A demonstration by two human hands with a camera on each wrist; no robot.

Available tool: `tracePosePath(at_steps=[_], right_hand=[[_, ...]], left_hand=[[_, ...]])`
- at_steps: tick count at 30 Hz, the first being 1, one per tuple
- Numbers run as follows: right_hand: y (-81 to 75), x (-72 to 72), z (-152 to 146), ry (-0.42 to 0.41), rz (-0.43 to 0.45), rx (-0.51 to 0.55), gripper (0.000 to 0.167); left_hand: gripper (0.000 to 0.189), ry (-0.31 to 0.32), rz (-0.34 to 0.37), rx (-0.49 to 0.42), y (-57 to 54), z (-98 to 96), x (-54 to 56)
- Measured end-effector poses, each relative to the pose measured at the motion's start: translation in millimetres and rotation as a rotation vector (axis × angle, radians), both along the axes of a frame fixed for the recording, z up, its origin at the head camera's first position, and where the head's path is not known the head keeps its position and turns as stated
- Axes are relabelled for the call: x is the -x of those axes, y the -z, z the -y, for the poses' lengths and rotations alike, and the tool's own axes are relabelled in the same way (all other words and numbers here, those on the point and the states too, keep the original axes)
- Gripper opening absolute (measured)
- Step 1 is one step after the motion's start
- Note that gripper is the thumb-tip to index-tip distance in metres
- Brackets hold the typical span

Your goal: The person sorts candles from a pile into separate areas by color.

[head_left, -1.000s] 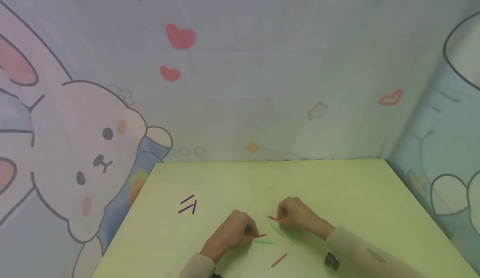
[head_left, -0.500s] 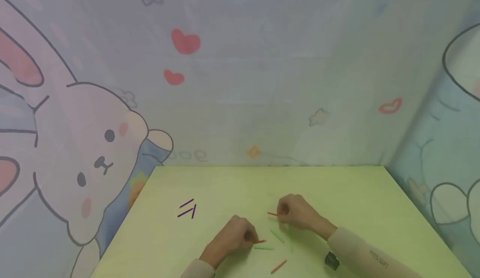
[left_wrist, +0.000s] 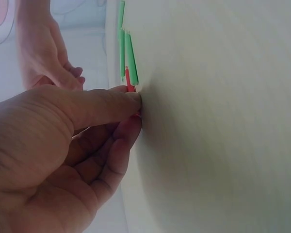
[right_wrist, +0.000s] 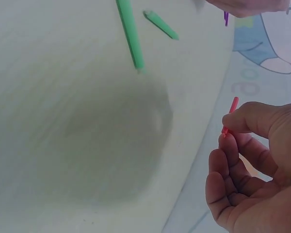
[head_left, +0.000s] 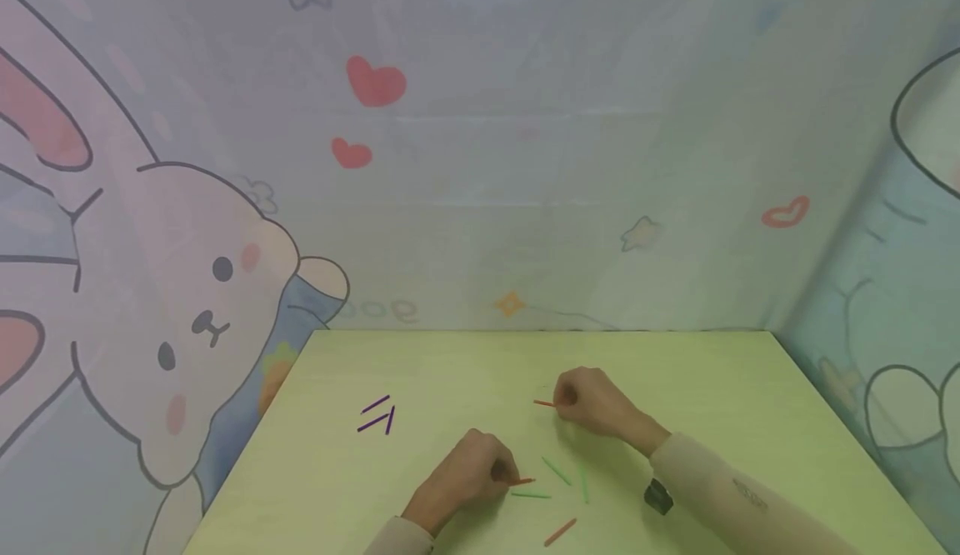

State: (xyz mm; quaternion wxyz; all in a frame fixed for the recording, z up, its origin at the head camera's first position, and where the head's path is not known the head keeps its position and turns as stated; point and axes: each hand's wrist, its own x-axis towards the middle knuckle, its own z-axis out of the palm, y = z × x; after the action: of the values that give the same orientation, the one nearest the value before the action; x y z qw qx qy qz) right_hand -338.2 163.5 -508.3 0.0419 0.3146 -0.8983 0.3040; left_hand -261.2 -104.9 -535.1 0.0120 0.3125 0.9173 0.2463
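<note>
Between thumb and fingertips, my left hand (head_left: 467,473) pinches a thin red stick (head_left: 522,482) low over the table; in the left wrist view its red end (left_wrist: 128,76) pokes out past the fingertips. My right hand (head_left: 598,409) pinches another red stick (head_left: 543,403), held up off the table in the right wrist view, where the stick's tip (right_wrist: 234,103) sticks out beyond the thumb. Three green sticks lie around the hands: one (head_left: 531,496) just below the left hand's stick, one (head_left: 557,471) slanting, and one (head_left: 585,485) nearly upright in view.
Nearer the front lies a loose orange-red stick (head_left: 561,532). Three purple sticks (head_left: 375,404) lie at the left of the pale yellow-green table (head_left: 675,363). Behind the table hangs a printed cloth (head_left: 480,163). A dark wrist device (head_left: 658,497) sits under the right sleeve.
My right hand has lifted and moved away toward the back of the table with its red stick, leaving the green sticks more exposed. My left hand has stayed nearly still.
</note>
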Motion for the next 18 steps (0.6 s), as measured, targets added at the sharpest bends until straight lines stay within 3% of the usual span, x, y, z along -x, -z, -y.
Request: tracePosePath(at_steps=[9, 18], right_hand=[[-3.3, 12.2, 5.1, -0.005, -0.023, -0.017, 0.015], [-5.1, 29.8, 13.2, -0.023, -0.021, -0.02, 0.014]], left_hand=[[0.023, -0.01, 0.029, -0.005, 0.1, -1.6, -2.1], [0.025, -0.013, -0.011, 0.005, 0.7, -0.3, -0.8]])
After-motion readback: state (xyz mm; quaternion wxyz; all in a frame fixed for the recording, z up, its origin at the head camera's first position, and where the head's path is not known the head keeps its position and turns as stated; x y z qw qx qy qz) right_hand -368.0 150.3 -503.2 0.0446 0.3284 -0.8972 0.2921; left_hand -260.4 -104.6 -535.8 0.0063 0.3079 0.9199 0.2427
